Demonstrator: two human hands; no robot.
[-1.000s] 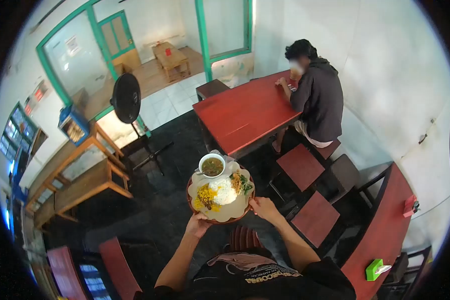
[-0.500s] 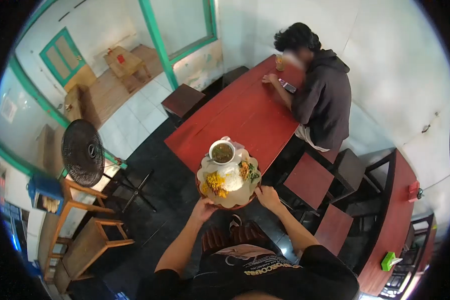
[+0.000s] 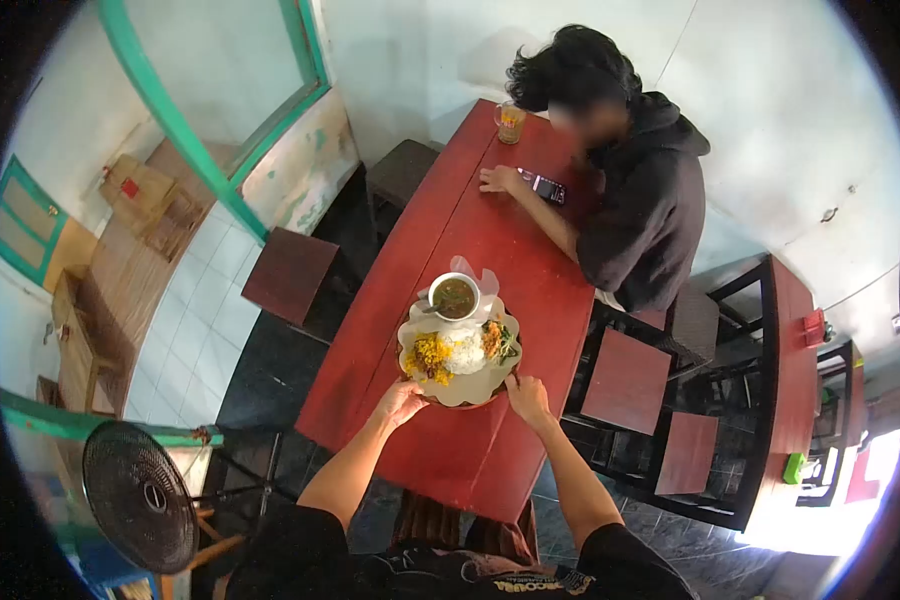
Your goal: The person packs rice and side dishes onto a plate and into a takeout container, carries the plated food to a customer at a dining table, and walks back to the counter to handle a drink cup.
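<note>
A paper-lined plate (image 3: 480, 388) is held out in front of me over the red table (image 3: 410, 450). My left hand (image 3: 401, 402) grips its near left rim and my right hand (image 3: 528, 398) its near right rim, both with fingers closed. On the plate lie white rice (image 3: 462, 352), a yellow shredded food (image 3: 429, 355) at left and orange-and-green vegetables (image 3: 494, 340) at right. At the far side stands a white bowl of soup (image 3: 454, 297) with a spoon handle sticking out to the left. Whether the plate touches the table, I cannot tell.
Across the table a person in a dark hoodie (image 3: 645, 220) leans over a phone (image 3: 542, 186). A glass mug (image 3: 510, 122) stands near the far edge. Stools (image 3: 290, 275) flank the table, and a black fan (image 3: 140, 495) is at lower left.
I have moved forward to the table with the plate in both hands, so it is now over the tabletop rather than at its near edge. The person's hand still rests by the phone.
</note>
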